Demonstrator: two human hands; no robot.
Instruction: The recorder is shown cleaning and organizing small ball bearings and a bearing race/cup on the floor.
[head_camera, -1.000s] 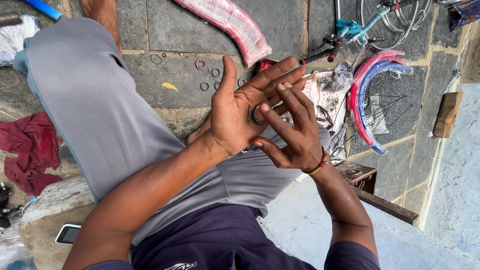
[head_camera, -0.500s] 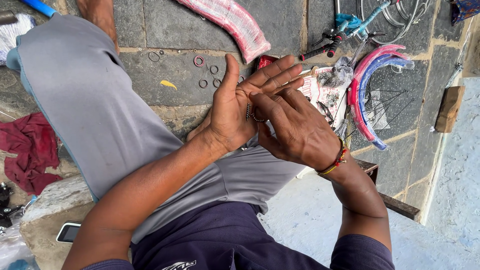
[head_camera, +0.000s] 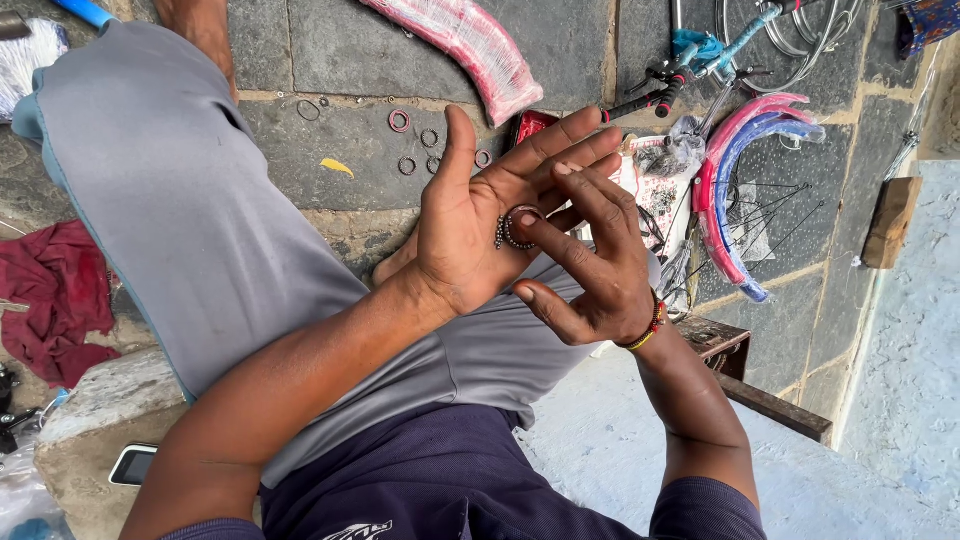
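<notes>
Item: bearing ring (head_camera: 517, 228), a small metal ring set with tiny balls, some of them trailing off its left edge in a short string. It lies flat on the upturned palm of the left hand (head_camera: 480, 215), near the base of the fingers; being round it has no clear long axis, and only the loose string of balls gives a direction, running from the ring toward the thumb side of the palm. The left hand is open and flat, palm up, fingers stretched toward the upper right and thumb raised; it grips nothing and only carries the ring. The right hand (head_camera: 590, 265) comes in from the lower right, a beaded wristband (head_camera: 650, 328) at its wrist; its fingers are half curled and one fingertip presses on the ring, with no closed grasp on it. Both hands are held above the person's lap, over grey trousers (head_camera: 170, 210) and a dark blue shirt (head_camera: 420, 470). On the stone floor (head_camera: 300, 50) beyond the hands: several small loose rings (head_camera: 415, 140) scattered just above the left thumb, a pink wrapped mudguard (head_camera: 460, 45), a pink and blue mudguard pair (head_camera: 735, 190) to the right, and bicycle handlebars (head_camera: 700, 60) with dark grips. At the left edge lie a red cloth (head_camera: 55, 290) and, lower down, a phone (head_camera: 132, 463) on a stone ledge. No container shows clearly; the palm alone holds the ring.
</notes>
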